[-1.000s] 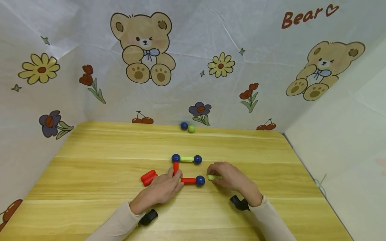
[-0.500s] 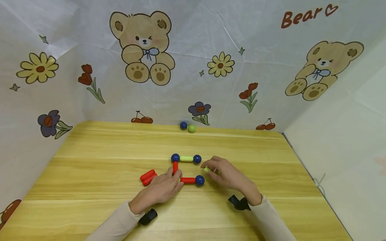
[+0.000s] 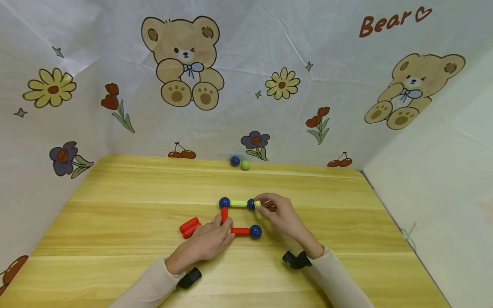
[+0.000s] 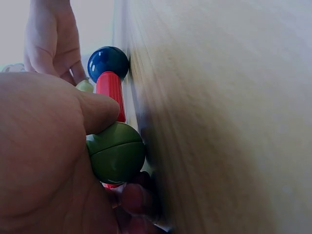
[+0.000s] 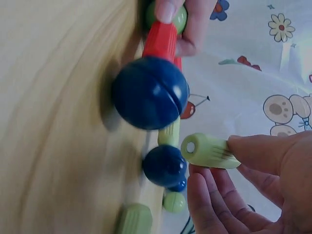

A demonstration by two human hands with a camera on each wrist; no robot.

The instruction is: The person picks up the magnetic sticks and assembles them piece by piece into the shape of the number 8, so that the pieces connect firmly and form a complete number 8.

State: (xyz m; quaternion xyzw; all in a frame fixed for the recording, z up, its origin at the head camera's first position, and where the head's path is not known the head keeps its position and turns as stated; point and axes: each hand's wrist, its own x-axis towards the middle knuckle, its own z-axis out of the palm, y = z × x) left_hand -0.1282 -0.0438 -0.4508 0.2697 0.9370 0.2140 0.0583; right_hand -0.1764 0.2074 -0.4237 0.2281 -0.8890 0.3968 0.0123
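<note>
My left hand (image 3: pixel 209 241) holds a green ball (image 4: pixel 117 153) at the near-left corner of a magnetic ball-and-rod frame, thumb and fingers around it. From that ball one red rod (image 3: pixel 242 231) runs right to a blue ball (image 3: pixel 256 231), another red rod (image 3: pixel 224 214) away to a blue ball (image 3: pixel 224 202). A light green rod (image 3: pixel 239 204) links this to the far-right blue ball (image 5: pixel 165 165). Between thumb and fingers my right hand (image 3: pixel 283 216) pinches another light green rod (image 5: pixel 209 151), its metal-tipped end right beside the far-right ball.
Two loose red rods (image 3: pixel 190 227) lie left of the frame. At the table's back edge sit a blue ball (image 3: pixel 235 161) and a green ball (image 3: pixel 245 164). Another light green rod (image 5: pixel 135 219) lies on the table in the right wrist view.
My right hand has picked up the light green rod, carried it away from me and left, and turned it toward the far-right blue ball. The left hand stays in place.
</note>
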